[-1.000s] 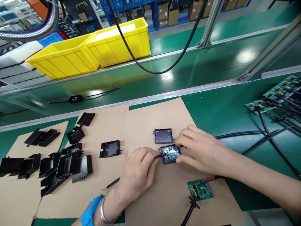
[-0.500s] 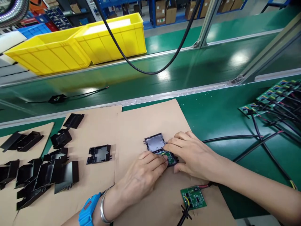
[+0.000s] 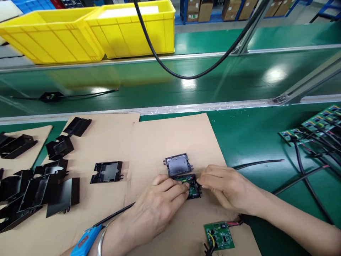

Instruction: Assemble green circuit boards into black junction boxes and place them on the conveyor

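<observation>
Both my hands meet over a small black housing with a green circuit board seated in it, lying on the brown cardboard sheet. My left hand presses its fingertips on the board's left side. My right hand pinches the housing's right edge. A black lid with a grey inside lies just behind the housing, touching it. A black cable runs out to the left under my left hand.
A second green circuit board with wires lies near the front. Several black plastic shells are scattered at the left, one open shell nearer. More wired boards sit at the right. Yellow bins stand beyond the conveyor.
The lid, which my right hand was touching half a second ago, now lies free behind the housing. My right hand has slid to the housing's right edge; my left fingers stay on the board.
</observation>
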`<state>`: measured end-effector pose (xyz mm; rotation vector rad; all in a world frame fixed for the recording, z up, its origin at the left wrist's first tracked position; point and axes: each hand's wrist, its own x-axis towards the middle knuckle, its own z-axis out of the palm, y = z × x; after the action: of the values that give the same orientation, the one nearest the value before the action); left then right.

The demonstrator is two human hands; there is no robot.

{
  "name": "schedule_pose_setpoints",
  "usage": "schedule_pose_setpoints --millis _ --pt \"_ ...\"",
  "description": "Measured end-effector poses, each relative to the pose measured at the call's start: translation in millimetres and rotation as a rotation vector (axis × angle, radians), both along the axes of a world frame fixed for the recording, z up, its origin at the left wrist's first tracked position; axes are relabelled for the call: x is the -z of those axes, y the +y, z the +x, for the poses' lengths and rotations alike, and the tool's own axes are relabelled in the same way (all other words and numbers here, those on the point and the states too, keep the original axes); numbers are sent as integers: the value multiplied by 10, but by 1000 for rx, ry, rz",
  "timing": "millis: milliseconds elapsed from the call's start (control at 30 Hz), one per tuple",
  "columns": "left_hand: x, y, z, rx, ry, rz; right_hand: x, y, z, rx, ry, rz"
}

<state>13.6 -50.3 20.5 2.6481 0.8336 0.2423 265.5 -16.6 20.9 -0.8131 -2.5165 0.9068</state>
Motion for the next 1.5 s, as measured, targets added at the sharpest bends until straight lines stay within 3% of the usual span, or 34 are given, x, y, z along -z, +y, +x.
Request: schedule_pose_setpoints --millis 133,367,700,967,1100,1333,1500 --pt "-33 16 -14 11 54 51 60 -26 21 6 -83 90" --pt "-13 -39 28 71 171 145 -85 -96 -99 -34 -317 341" --pt "-85 -64 79 72 210 205 26 -155 -108 -82 -462 398" --pt "22 -45 -5 14 52 105 46 -125 -41 11 -350 355" --pt "-20 -139 38 12 85 209 72 -128 -7 103 -254 350" --pt "-248 -271 255 -83 237 369 203 -221 -28 73 -233 498" --pt "-110 -290 283 -82 230 384 244 -245 9 22 -228 556"
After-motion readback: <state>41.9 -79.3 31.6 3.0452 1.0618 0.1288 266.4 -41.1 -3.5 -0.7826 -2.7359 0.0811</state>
